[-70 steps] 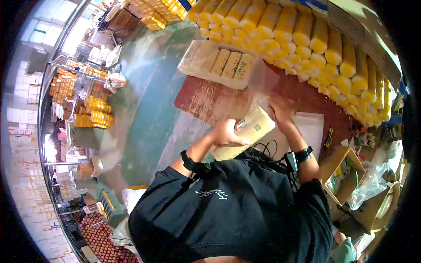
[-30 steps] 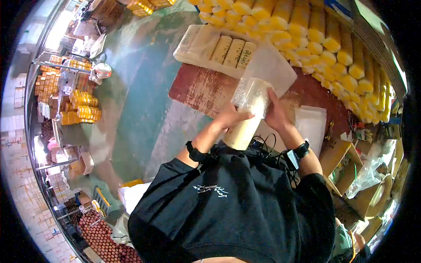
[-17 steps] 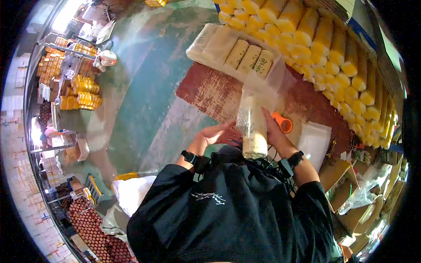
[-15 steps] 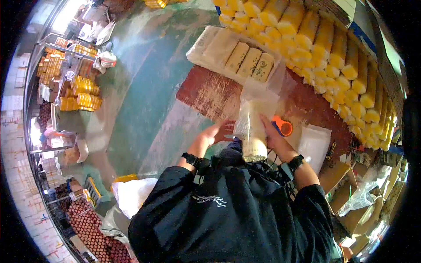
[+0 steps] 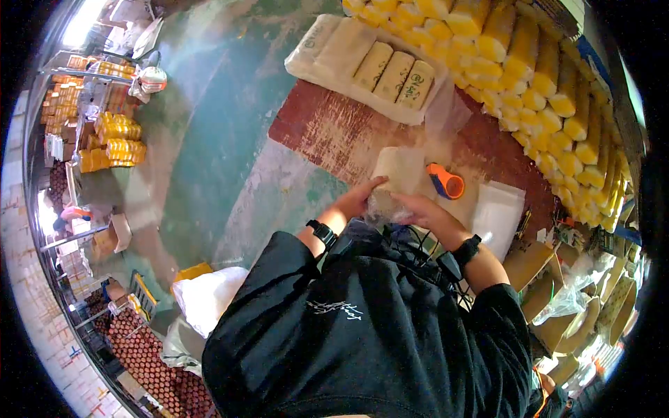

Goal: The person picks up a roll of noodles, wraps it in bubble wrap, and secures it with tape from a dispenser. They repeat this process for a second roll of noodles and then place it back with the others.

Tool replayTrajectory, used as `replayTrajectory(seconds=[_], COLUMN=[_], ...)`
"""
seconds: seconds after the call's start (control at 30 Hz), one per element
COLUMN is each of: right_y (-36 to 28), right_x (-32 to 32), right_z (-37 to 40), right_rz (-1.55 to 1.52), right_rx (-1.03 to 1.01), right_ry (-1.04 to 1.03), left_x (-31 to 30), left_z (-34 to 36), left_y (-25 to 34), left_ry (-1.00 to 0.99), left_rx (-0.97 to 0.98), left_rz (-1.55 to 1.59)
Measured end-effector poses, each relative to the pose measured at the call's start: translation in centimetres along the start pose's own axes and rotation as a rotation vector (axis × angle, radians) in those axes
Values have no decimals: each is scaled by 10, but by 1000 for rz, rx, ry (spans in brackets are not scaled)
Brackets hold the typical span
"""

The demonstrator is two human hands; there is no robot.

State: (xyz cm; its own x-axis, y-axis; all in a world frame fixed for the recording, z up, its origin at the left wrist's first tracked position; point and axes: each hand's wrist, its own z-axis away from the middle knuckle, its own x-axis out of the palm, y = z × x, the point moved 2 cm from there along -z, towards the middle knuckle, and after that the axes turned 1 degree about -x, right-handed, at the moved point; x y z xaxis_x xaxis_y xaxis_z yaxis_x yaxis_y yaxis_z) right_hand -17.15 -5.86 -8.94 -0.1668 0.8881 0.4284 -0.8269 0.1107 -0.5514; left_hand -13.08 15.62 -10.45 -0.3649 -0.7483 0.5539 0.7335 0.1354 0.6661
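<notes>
A cream, block-like bundle in clear plastic (image 5: 401,167) stands over the near edge of the worn red-brown table, in front of my body. My left hand (image 5: 359,198) is closed at its near left side, on the loose end of the plastic. Across from it, my right hand (image 5: 421,210) pinches the same crumpled plastic end. To the right lies an orange and blue object like a tape dispenser (image 5: 447,182). Farther back, cream rolls with dark printed characters (image 5: 396,76) lie side by side in a clear plastic bag (image 5: 324,45).
Yellow-and-white long packs (image 5: 519,56) are piled high at the back right. White plastic sheets (image 5: 498,216) lie on the right of the table (image 5: 317,125). Open cardboard boxes (image 5: 533,275) stand at the lower right. A white sack (image 5: 209,296) is on the left.
The bundle has swung from lying toward my body to standing farther forward. My hands have come closer together onto its near plastic end. The view has shifted slightly.
</notes>
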Motion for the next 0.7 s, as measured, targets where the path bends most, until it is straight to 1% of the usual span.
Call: replayTrajectory(seconds=[0.03,0.1,0.13,0.17,0.2,0.23,0.27,0.3,0.37,0.4,0.47,0.5,0.53,0.6,0.67,0.7], right_y=[4,-24,-31,-37,-33,-30,-6,9,12,14,14,13,12,-16,-25,-25], right_x=[-3,7,11,14,8,3,-17,-29,-31,-32,-33,-32,-30,-7,-2,-4], right_z=[0,16,16,17,9,1,-20,-31,-30,-29,-24,-23,-21,-4,-3,-4], right_rz=[-3,-187,-171,-153,-202,-250,-365,-480,-423,-394,-383,-376,-330,-242,-201,-183], right_rx=[0,191,139,91,99,107,176,246,233,227,215,209,182,122,77,53], right_ry=[-9,42,27,12,31,50,106,164,206,227,201,186,216,279,371,419], left_x=[-18,-32,-32,-28,-26,-9,3,4,3,6,10,12,17,18,16,13], left_z=[-16,-31,-31,-28,-26,-19,-14,-15,-16,-13,-7,-3,2,-5,-32,-41], left_y=[-22,-48,-54,-54,-56,-37,-24,-20,-16,-9,-3,-3,-4,-12,-26,-39], left_ry=[21,18,-4,7,19,61,103,96,82,85,95,113,131,142,127,139], left_rx=[-183,-239,-115,-136,-157,-323,-489,-504,-532,-487,-394,-206,-18,-17,-382,-375], left_rz=[214,268,109,119,130,306,483,563,723,673,579,348,115,56,413,432])
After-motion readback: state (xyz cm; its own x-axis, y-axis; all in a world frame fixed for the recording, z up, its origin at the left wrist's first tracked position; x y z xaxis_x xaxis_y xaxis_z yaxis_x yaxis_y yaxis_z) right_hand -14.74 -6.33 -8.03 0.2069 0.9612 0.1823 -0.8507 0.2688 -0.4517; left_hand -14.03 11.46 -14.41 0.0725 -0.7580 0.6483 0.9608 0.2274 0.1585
